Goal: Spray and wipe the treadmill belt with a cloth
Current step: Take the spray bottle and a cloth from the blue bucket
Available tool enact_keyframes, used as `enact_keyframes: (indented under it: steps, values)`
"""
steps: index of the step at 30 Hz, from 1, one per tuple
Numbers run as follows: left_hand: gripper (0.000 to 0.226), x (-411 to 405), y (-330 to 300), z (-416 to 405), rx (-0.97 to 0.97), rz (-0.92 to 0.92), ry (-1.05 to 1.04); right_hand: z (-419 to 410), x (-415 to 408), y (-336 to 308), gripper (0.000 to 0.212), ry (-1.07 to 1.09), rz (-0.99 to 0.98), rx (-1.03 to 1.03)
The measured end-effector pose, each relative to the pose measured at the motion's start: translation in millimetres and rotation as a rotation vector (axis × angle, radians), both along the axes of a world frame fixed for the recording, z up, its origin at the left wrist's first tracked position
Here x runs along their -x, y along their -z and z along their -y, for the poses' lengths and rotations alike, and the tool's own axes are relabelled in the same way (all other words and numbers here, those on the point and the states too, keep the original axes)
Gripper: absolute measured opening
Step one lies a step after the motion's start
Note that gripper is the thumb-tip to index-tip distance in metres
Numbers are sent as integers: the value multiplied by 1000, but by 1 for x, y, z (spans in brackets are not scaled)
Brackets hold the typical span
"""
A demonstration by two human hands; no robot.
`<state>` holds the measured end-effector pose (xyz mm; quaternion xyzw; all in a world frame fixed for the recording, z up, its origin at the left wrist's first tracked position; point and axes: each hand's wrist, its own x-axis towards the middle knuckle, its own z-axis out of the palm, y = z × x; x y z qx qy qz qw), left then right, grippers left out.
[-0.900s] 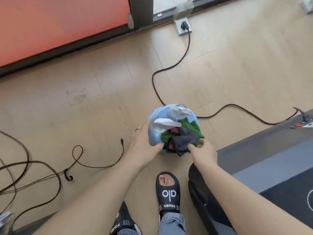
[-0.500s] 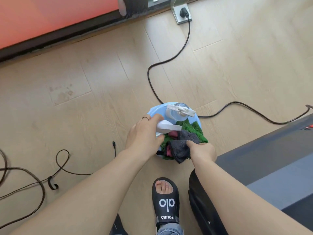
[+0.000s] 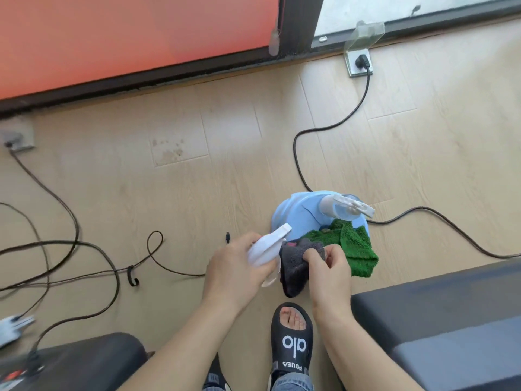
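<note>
Fingers of left hand (image 3: 235,270) grip spray bottle (image 3: 266,249); right hand (image 3: 328,268) pinches grey cloth (image 3: 296,265).

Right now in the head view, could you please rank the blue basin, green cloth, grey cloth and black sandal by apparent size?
1. blue basin
2. green cloth
3. black sandal and grey cloth: look alike; the sandal is nearer the camera and the cloth bunched, so unranked.

Left hand (image 3: 236,266) gripped the bottle (image 3: 266,248); right hand (image 3: 328,268) (beside it) pinched the cloth (image 3: 296,266), both forearms extended.
</note>
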<state>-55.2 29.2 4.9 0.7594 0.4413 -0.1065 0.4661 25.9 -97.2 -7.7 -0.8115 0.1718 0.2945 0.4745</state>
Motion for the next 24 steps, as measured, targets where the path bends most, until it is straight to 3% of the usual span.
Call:
enact_keyframes:
  steps: [4,10,14,21,24]
  values:
    - [16,58,-41,-15,40,80,-305,-35,41,-37,30,-145,-94,-52]
    - [20,128,-85,-39,280,213,-802,-69,91,-70,37,-251,-237,-158]
    - [29,170,-99,-45,417,193,-914,-85,128,-83,29,-279,-336,-235]
    - [28,255,-105,-14,558,167,-954,-82,204,-93,52,-210,-817,-368]
    - [31,286,-112,7,683,156,-959,-76,224,-99,56,-370,-825,-378]
